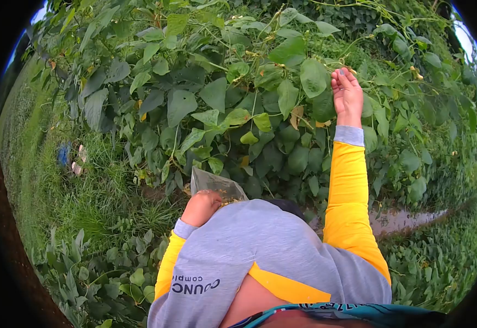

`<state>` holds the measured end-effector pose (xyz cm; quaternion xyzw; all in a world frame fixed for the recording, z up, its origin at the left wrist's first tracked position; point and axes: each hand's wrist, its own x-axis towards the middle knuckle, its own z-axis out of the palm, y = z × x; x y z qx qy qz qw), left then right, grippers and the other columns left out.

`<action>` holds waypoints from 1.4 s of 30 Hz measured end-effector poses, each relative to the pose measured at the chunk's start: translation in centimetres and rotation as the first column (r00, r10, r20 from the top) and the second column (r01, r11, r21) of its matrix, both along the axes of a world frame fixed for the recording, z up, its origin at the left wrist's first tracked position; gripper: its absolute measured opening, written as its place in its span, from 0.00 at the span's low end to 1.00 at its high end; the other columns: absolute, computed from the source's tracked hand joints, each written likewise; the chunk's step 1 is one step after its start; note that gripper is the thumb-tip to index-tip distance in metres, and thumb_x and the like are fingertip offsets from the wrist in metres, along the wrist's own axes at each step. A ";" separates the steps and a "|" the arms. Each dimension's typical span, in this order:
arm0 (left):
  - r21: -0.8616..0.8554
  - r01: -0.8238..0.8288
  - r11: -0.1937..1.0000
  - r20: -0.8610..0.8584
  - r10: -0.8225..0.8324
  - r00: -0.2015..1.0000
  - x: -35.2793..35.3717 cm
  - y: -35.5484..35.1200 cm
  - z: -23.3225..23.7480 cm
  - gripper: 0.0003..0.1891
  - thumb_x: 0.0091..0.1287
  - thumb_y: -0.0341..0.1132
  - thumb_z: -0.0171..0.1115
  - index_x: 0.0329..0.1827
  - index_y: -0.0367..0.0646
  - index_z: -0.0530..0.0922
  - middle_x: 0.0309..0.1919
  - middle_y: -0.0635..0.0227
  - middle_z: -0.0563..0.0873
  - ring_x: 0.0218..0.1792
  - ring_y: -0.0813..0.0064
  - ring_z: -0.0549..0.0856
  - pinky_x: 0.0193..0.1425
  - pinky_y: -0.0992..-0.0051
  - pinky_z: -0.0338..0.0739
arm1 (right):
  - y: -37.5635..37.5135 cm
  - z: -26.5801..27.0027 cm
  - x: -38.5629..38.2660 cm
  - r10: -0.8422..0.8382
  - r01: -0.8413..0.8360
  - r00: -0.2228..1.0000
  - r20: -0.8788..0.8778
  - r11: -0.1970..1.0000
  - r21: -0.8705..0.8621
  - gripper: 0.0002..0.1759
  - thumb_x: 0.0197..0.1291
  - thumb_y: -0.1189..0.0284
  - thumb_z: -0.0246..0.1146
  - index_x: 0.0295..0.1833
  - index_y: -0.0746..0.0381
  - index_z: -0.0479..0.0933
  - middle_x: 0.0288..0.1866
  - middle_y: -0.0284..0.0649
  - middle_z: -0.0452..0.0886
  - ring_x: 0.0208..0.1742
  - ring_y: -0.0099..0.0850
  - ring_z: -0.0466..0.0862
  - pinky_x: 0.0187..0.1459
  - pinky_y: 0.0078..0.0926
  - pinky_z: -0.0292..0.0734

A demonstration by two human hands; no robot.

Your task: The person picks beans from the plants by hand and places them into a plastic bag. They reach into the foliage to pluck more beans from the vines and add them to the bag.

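Note:
My right hand (348, 94) is raised into the leafy vines, its thumb and fingers pinched together at a thin stem. Small yellowish blossoms (416, 73) show on nearby stems; whatever lies between these fingertips is too small to make out. A broad green leaf (313, 77) hangs just left of the fingers. Low at the front of my body, my left hand (203, 205) is closed on the rim of a clear plastic bag (211, 182). Small yellowish pieces show inside the bag, and my grey shirt hides its lower part.
Dense climbing vines (181, 104) rise in front of me. A strip of muddy water (408, 221) runs along their base at the right. Tall grass (104, 205) grows on the left, with pale and blue objects (78, 159) farther off. Low leafy plants (112, 276) stand beside me.

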<state>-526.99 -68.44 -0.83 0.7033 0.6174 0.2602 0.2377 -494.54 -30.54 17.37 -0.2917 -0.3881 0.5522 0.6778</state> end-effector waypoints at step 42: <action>-0.061 0.056 0.997 0.744 0.008 0.668 0.6 4.1 16.4 0.08 0.73 0.26 0.65 0.51 0.36 0.88 0.42 0.70 0.87 0.42 0.81 0.87 0.47 0.76 0.82 | -27.0 -13.0 -8.8 0.590 -0.515 0.566 0.575 0.798 -0.313 0.08 0.71 0.77 0.67 0.53 0.65 0.82 0.40 0.30 0.85 0.40 0.17 0.83 0.42 0.17 0.78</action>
